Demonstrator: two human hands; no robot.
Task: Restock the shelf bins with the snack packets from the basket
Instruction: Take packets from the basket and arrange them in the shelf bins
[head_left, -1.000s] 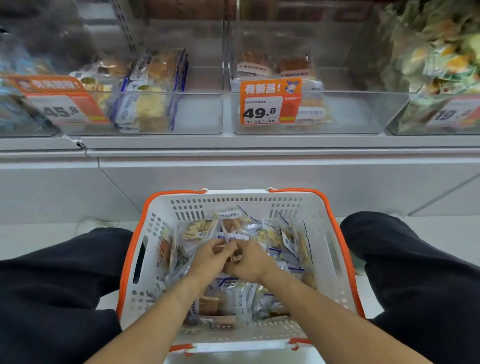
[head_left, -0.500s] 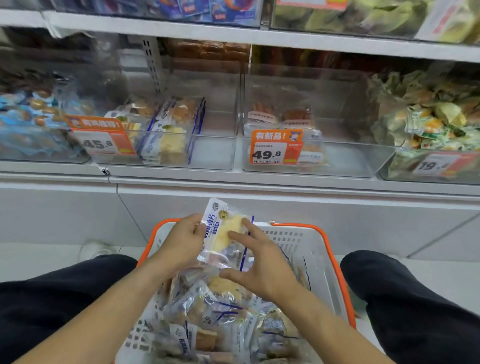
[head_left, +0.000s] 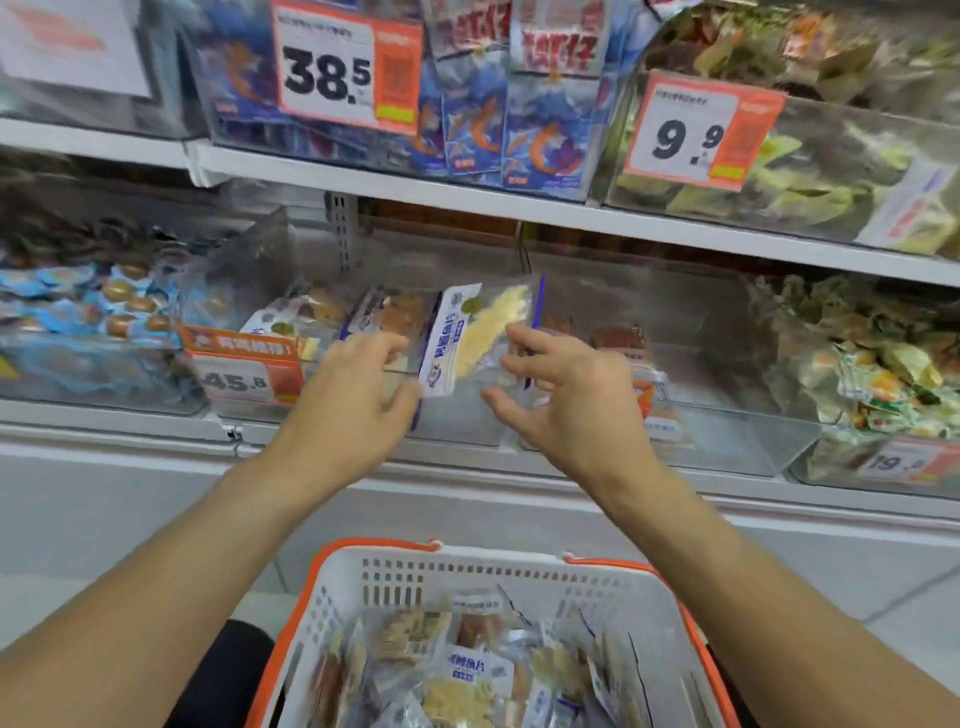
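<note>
Placing step: both hands, left (head_left: 358, 395) and right (head_left: 566, 400), pinch packet (head_left: 475, 338) over bin (head_left: 457, 426); next lower, release.

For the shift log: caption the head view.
Both hands, left and right, hold a packet at the bin.

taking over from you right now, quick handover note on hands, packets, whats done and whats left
Left hand and right hand both pinch one snack packet, held up at the clear bin behind the 45.8 tag.
That bin already holds a few similar packets; this one is not yet let go.
The basket below is well filled with packets.
Left: drop this packet in, then go on emptying the basket into the bins.
</note>
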